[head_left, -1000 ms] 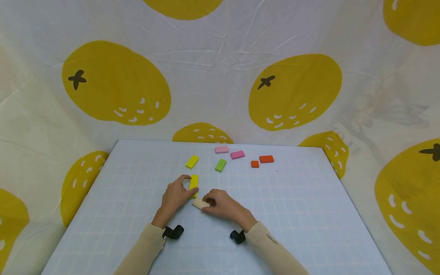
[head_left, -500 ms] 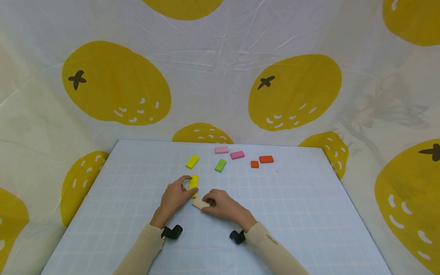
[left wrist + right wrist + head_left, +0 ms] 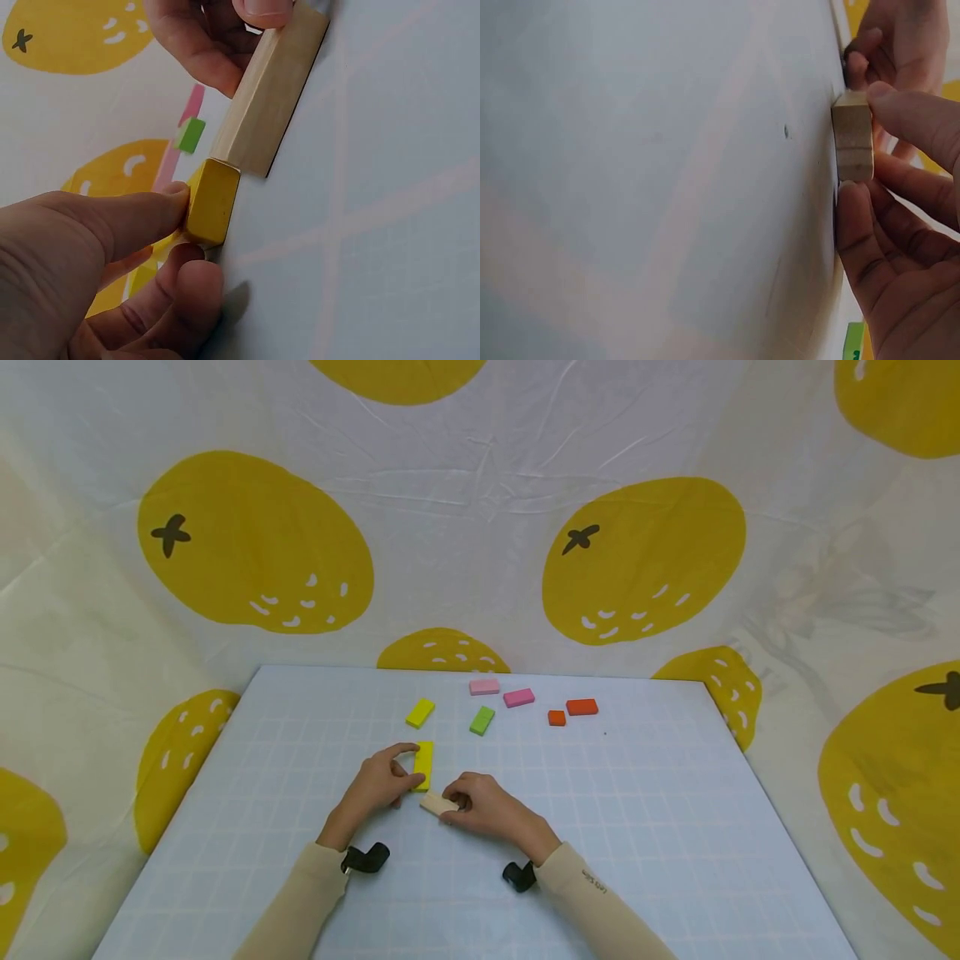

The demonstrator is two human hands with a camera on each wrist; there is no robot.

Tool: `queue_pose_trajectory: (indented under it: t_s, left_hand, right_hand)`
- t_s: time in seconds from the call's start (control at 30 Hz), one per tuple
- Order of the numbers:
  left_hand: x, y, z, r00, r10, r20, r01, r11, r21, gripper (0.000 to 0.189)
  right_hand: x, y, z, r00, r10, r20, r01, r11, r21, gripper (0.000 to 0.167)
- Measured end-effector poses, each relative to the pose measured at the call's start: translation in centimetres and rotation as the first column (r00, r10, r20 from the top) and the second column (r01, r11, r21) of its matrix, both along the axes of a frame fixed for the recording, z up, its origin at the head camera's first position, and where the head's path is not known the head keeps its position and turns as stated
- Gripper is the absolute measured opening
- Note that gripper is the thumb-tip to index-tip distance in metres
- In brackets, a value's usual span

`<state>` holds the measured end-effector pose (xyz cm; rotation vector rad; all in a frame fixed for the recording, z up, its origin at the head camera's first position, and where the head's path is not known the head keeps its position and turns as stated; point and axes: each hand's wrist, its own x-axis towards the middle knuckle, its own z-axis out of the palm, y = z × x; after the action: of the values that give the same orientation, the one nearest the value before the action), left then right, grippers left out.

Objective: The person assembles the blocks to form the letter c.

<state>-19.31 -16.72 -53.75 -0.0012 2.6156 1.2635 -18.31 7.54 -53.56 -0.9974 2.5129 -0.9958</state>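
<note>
Toward the front middle of the table, a long yellow block [image 3: 424, 762] lies flat in the head view. My left hand [image 3: 377, 782] holds it, thumb on its near end and index finger at its far end. A plain wooden block [image 3: 437, 803] lies slantwise just in front of it, pinched by my right hand [image 3: 489, 807]. Seen from the left wrist, the wooden block [image 3: 276, 94] has its end right at the yellow block's end [image 3: 214, 202]; I cannot tell whether they touch. The right wrist view shows the wooden block [image 3: 853, 142] between thumb and fingers.
Behind the hands lie a second yellow block [image 3: 420, 712], a green block [image 3: 482, 720], a light pink block [image 3: 483, 687], a darker pink block [image 3: 519, 697], a small orange block [image 3: 557, 717] and a red-orange block [image 3: 582, 707]. A fruit-patterned cloth [image 3: 457, 527] hangs behind the table.
My left hand has shifted slightly left and toward me, and its thumb has slid left on the yellow block. The right hand and both blocks stay put.
</note>
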Motion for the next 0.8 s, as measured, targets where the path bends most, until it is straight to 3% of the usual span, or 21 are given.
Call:
queue_pose_trajectory:
  t_s: [0.5,0.8]
  left_hand:
    - [-0.4,-0.1,-0.4,1.000,-0.002,0.014,0.002,1.000,0.016,0.061]
    - [-0.3,-0.1,-0.2,0.999,0.024,0.035,-0.024,1.000,-0.002,0.061]
  right_hand:
    - [-0.6,-0.1,0.9,1.000,0.000,0.011,-0.001,0.997,0.082,0.036]
    - [-3.1,1.1,2.5,1.000,-0.018,0.011,0.015,0.983,0.185,0.046]
